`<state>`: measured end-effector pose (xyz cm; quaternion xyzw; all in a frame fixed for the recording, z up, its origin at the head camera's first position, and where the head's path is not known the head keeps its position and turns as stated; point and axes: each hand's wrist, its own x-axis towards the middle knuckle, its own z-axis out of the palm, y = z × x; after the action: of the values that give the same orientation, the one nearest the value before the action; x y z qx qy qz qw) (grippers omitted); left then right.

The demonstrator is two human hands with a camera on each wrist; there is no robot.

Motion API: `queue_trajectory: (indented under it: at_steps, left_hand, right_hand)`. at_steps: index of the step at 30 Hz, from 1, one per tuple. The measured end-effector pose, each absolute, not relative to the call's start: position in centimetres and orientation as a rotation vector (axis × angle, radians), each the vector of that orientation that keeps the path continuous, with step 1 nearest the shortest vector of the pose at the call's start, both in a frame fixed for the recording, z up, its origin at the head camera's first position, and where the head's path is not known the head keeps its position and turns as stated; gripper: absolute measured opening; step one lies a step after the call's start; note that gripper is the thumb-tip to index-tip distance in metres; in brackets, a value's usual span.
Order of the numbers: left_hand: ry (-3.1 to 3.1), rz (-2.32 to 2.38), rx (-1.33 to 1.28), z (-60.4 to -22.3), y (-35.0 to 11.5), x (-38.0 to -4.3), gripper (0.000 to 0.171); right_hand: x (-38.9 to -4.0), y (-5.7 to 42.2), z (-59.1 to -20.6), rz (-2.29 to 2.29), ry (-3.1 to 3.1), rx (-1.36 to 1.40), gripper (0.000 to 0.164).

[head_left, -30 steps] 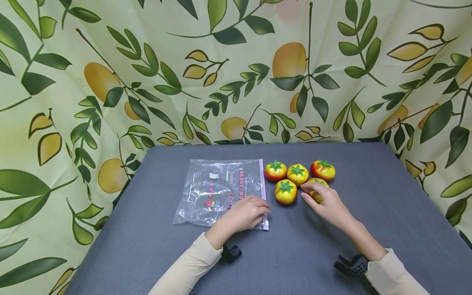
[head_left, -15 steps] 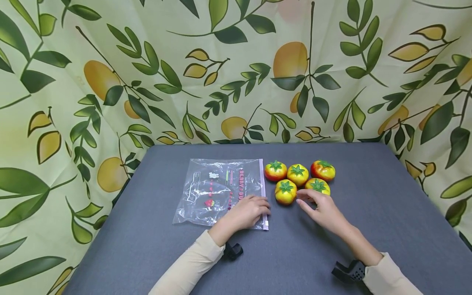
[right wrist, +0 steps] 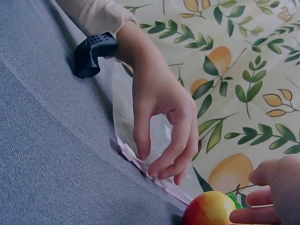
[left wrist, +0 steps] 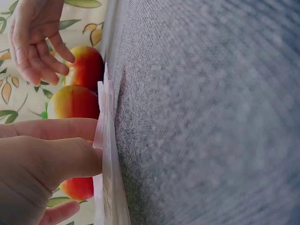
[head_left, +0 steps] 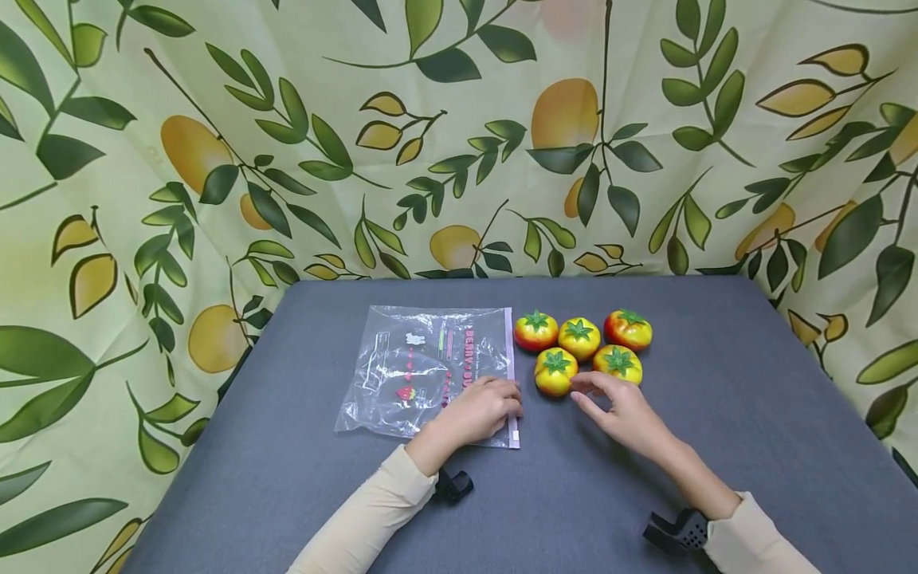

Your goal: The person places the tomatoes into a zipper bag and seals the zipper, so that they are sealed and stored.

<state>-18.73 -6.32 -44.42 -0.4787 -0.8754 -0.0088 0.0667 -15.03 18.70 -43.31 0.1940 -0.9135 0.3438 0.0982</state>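
In the head view a clear zip bag (head_left: pixel 402 359) with pink and white print lies flat on the table. My left hand (head_left: pixel 484 410) is at its pale zip edge (head_left: pixel 511 343). The left wrist view shows that thumb and index finger pinching the edge, with part of the strip (left wrist: pixel 99 136) over the index fingertip. Several glossy yellow-and-red toy tomatoes with green star tops sit right of the bag. My right hand (head_left: pixel 620 410) has its fingers loosely bent, fingertips right at the front left toy tomato (head_left: pixel 555 372), thumb apart. Close behind that hand is the front right toy tomato (head_left: pixel 618 363).
Three more toy tomatoes stand in the back row: one beside the bag (head_left: pixel 535 332), a middle one (head_left: pixel 579 339) and a redder one at right (head_left: pixel 628 331). A leaf-and-fruit patterned cloth (head_left: pixel 459 143) hangs behind the grey table (head_left: pixel 717 383).
My right hand has moved left, from the front right toy tomato to the front left one, uncovering the former. The left hand stays at the bag's edge, which has shifted very slightly left.
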Motion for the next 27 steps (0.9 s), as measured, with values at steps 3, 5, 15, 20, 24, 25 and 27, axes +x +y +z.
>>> queue_trajectory:
  at_steps: [3,5,15,20,24,25,27]
  left_hand:
    - [-2.634,-0.024,-1.435,-44.5,-6.2,-18.8,0.019]
    - [-2.627,-0.013,-1.431,-44.5,-6.2,-18.8,0.017]
    - [-2.536,-0.042,-1.453,-44.8,-6.4,-19.0,0.007]
    - [-2.471,-0.104,-1.460,-44.6,-6.7,-19.1,0.006]
    - [-2.427,-0.136,-1.444,-44.3,-7.0,-19.0,0.005]
    - [-2.415,-0.143,-1.438,-44.2,-7.1,-18.9,0.005]
    - [-2.391,-0.161,-1.428,-44.1,-7.2,-18.9,0.006]
  right_hand:
    - [-15.0,18.5,-43.4,1.031,-2.708,0.573,0.021]
    - [-15.0,18.4,-43.4,1.033,-2.707,0.576,0.021]
    - [-14.6,17.9,-43.8,1.056,-2.719,0.620,0.020]
    - [-14.5,17.6,-44.1,1.078,-2.743,0.635,0.020]
    - [-14.5,17.3,-44.3,1.100,-2.734,0.648,0.020]
    - [-14.6,17.2,-44.3,1.106,-2.727,0.651,0.020]
    - [-14.6,17.0,-44.5,1.121,-2.717,0.661,0.020]
